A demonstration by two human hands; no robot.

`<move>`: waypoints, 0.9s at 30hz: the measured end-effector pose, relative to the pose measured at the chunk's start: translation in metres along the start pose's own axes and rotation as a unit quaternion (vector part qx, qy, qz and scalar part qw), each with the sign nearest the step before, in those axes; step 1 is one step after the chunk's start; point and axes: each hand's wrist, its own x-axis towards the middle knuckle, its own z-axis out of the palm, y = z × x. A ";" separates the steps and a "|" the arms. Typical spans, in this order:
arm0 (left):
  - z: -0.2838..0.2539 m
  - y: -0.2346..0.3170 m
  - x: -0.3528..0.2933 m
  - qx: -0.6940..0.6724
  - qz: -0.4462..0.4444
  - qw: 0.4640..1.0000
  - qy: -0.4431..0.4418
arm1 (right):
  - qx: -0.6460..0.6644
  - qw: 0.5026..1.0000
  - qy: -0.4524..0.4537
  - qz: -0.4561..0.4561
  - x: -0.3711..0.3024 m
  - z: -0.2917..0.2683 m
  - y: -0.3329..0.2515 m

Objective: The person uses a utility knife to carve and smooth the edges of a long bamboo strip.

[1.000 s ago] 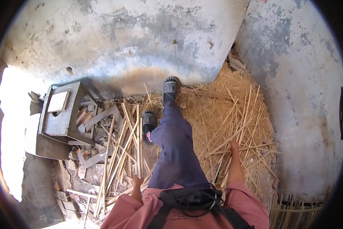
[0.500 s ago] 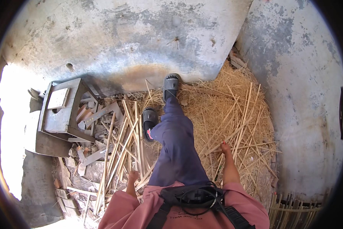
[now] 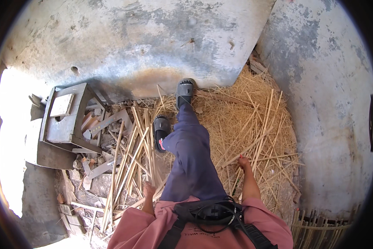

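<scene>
My left hand [image 3: 149, 189] hangs low beside my thigh, next to a pile of long split wooden strips [image 3: 130, 159]. Its fingers are too small and blurred to read, and whether it touches a strip is unclear. On the other side, my right hand [image 3: 244, 162] is closed, with a small red tip [image 3: 241, 156] showing at its fingers. What that tip belongs to is hidden. Below this hand spreads a heap of dry straw [image 3: 226, 112] with loose thin strips [image 3: 265, 133] lying across it.
A weathered wooden box [image 3: 64, 114] stands at the left among rubble and wood scraps [image 3: 105, 166]. My feet wear dark sandals [image 3: 185, 89], the farther one close to the stained wall [image 3: 132, 41]. Another wall [image 3: 327, 103] rises at the right, and a stick fence [image 3: 319, 228] is at the lower right.
My left hand has shifted slightly right and up, its forearm more visible. The right hand has moved only a little to the left. The whole view has shifted slightly.
</scene>
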 end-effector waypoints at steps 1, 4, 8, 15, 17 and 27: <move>-0.010 0.005 -0.007 -0.002 0.000 0.999 0.044 | -0.001 1.000 0.000 0.004 -0.009 0.005 -0.008; -0.015 0.007 -0.010 -0.005 0.036 0.987 0.159 | -0.012 1.000 -0.001 0.008 -0.022 0.003 -0.020; -0.015 -0.005 0.012 0.007 0.043 0.985 0.164 | -0.007 1.000 -0.004 0.003 -0.025 -0.007 -0.019; -0.016 -0.046 0.049 -0.137 0.099 0.985 0.014 | -0.007 1.000 0.000 -0.004 -0.030 -0.002 -0.021; -0.029 -0.028 0.043 -0.207 -0.018 0.973 -0.101 | -0.008 1.000 0.003 0.001 -0.026 -0.002 -0.016; 0.023 -0.045 0.023 -0.129 0.031 0.990 -0.042 | -0.021 1.000 -0.003 -0.006 -0.014 -0.001 -0.007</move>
